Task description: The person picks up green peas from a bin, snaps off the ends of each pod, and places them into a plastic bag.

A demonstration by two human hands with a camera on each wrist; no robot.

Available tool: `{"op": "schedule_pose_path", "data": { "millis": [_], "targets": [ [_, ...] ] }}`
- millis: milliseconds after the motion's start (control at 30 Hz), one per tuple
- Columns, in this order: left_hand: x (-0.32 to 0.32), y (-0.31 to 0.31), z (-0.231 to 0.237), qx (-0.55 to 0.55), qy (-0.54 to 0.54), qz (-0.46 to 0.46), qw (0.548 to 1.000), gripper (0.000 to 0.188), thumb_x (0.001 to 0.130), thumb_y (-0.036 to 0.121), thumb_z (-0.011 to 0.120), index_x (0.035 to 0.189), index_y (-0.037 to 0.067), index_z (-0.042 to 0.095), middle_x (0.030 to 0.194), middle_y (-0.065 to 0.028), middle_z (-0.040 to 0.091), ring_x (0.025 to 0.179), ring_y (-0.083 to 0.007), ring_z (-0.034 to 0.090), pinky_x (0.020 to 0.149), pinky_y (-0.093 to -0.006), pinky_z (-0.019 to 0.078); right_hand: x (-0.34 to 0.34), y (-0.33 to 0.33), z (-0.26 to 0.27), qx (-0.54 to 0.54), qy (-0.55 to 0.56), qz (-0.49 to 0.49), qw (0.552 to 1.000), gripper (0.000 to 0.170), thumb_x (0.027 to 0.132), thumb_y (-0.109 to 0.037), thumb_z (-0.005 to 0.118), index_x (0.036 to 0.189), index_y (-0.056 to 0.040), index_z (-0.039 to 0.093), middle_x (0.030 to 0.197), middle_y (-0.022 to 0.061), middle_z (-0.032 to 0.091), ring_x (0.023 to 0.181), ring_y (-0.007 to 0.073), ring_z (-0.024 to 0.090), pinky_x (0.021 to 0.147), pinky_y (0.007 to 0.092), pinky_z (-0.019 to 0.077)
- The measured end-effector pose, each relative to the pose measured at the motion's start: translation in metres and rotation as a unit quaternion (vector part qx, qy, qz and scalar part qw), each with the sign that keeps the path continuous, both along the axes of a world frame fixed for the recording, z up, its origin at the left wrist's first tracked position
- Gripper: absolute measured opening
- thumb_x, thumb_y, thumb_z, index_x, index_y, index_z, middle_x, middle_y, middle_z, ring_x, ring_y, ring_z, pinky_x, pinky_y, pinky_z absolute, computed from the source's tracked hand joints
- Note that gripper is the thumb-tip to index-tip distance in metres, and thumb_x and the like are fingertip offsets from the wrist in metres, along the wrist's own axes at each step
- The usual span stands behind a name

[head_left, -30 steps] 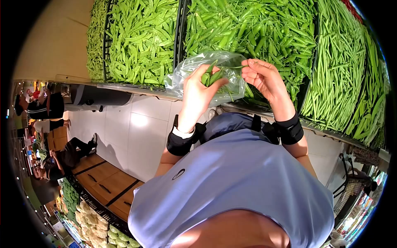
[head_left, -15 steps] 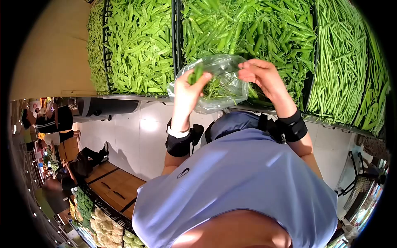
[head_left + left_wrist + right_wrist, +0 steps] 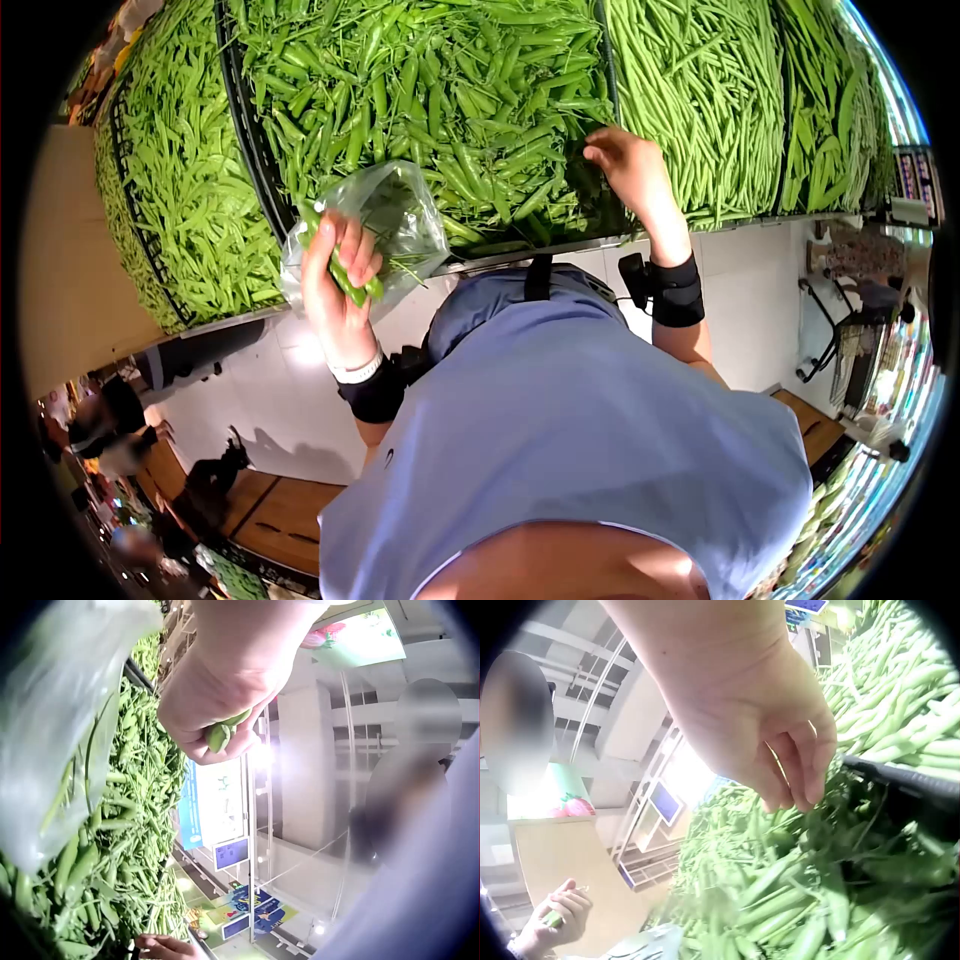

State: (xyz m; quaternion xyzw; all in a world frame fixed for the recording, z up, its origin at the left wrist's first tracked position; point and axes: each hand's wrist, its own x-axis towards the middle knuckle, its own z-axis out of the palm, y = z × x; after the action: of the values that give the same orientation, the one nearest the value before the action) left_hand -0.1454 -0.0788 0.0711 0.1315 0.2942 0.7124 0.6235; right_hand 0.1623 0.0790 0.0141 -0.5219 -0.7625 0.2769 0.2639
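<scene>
Pea pods [image 3: 350, 284] — gripped, within left hand [image 3: 333, 300]

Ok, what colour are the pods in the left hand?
The pea pods are green; head view shows best.

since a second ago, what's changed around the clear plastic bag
The right grip moved rightward from the clear plastic bag, toward the slender green beans; the thin green stem it pinched no longer shows there. The left grip still holds green pods.

No legible text or numbers
Markings on the blue screen [image 3: 231, 854], the colourful sign [image 3: 271, 918] and the shirt [image 3: 580, 410] are too small or blurred.
</scene>
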Motion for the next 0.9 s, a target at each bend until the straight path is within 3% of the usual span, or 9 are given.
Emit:
{"op": "schedule_pose_path", "data": {
  "millis": [67,167,233,433,567,633,733,867,900],
  "targets": [
    [0.004,0.022,0.002,0.059,-0.025,-0.019,0.998,0.017,0.095,0.018,0.052,0.085,0.008,0.044,0.062,0.0016,0.036,0.049,-0.0076,0.034,0.043,-0.0204,0.0300,-0.002,-0.005,-0.002,-0.067,0.002,0.006,0.998,0.019,0.081,-0.011,0.070,0.098,-0.0030,0.065,0.082,0.0128,0.070,0.073,0.0195,0.068,0.063,0.0285,0.0503],
    [0.022,0.055,0.027,0.128,-0.030,-0.008,0.991,0.017,0.094,0.018,0.053,0.085,0.008,0.044,0.062,0.0019,0.036,0.049,-0.0073,0.034,0.044,-0.0201,0.0293,-0.021,-0.006,-0.012,0.054,-0.089,0.049,0.993,0.028,0.075,-0.022,0.074,0.095,-0.0054,0.065,0.077,0.0089,0.069,0.069,0.0226,0.067,0.060,0.0317,0.0497],
    [0.035,0.072,0.037,0.152,0.011,0.002,0.988,0.018,0.093,0.018,0.054,0.081,0.008,0.046,0.063,0.0024,0.038,0.050,-0.0073,0.035,0.045,-0.0204,0.0294,-0.025,0.002,-0.024,0.098,-0.091,0.071,0.988,0.026,0.073,-0.024,0.074,0.091,-0.0074,0.065,0.074,0.0078,0.067,0.070,0.0262,0.065,0.065,0.0354,0.0477],
    [0.069,0.087,0.007,0.032,0.230,0.087,0.969,0.018,0.087,0.019,0.063,0.083,0.006,0.051,0.061,0.0000,0.047,0.046,-0.0089,0.043,0.042,-0.0224,0.0333,-0.022,0.011,-0.035,0.203,-0.115,0.104,0.967,0.017,0.074,-0.019,0.070,0.086,-0.0082,0.063,0.079,0.0058,0.062,0.080,0.0235,0.059,0.070,0.0359,0.0425],
    [0.089,0.081,-0.016,-0.143,0.354,0.086,0.920,0.016,0.083,0.016,0.069,0.084,0.005,0.058,0.062,-0.0010,0.055,0.048,-0.0070,0.046,0.045,-0.0201,0.0334,-0.016,0.015,-0.040,0.174,-0.135,0.135,0.966,0.017,0.074,-0.016,0.068,0.086,-0.0079,0.060,0.084,0.0045,0.061,0.083,0.0223,0.057,0.071,0.0360,0.0412],
    [0.093,0.079,-0.028,-0.182,0.393,0.042,0.900,0.016,0.083,0.016,0.070,0.085,0.005,0.060,0.063,0.0002,0.057,0.050,-0.0047,0.047,0.046,-0.0178,0.0341,-0.013,0.020,-0.036,0.123,-0.072,0.150,0.978,0.010,0.074,-0.011,0.067,0.079,-0.0074,0.060,0.080,0.0067,0.061,0.079,0.0258,0.059,0.070,0.0375,0.0443],
    [0.095,0.078,-0.042,-0.188,0.429,-0.019,0.883,0.013,0.083,0.012,0.070,0.087,0.004,0.059,0.067,-0.0021,0.060,0.050,-0.0054,0.048,0.045,-0.0184,0.0344,-0.001,0.029,-0.030,-0.006,0.060,0.152,0.987,0.005,0.074,-0.001,0.064,0.076,-0.0035,0.060,0.074,0.0118,0.062,0.072,0.0317,0.061,0.066,0.0401,0.0484],
    [0.112,0.083,-0.050,-0.166,0.452,-0.036,0.876,0.014,0.082,0.016,0.071,0.085,0.006,0.061,0.067,0.0020,0.059,0.055,-0.0017,0.049,0.048,-0.0158,0.0364,0.015,0.028,-0.017,-0.073,0.119,0.118,0.983,0.008,0.077,0.006,0.061,0.082,0.0000,0.060,0.075,0.0135,0.063,0.065,0.0268,0.062,0.060,0.0329,0.0483],
    [0.111,0.084,-0.051,-0.166,0.470,-0.092,0.862,0.017,0.081,0.017,0.072,0.088,0.004,0.062,0.070,0.0011,0.062,0.057,-0.0038,0.052,0.049,-0.0186,0.0385,0.018,0.027,-0.016,-0.079,0.124,0.105,0.984,0.008,0.077,0.006,0.062,0.083,0.0001,0.060,0.075,0.0138,0.063,0.064,0.0257,0.062,0.059,0.0319,0.0481]
  ]
}}
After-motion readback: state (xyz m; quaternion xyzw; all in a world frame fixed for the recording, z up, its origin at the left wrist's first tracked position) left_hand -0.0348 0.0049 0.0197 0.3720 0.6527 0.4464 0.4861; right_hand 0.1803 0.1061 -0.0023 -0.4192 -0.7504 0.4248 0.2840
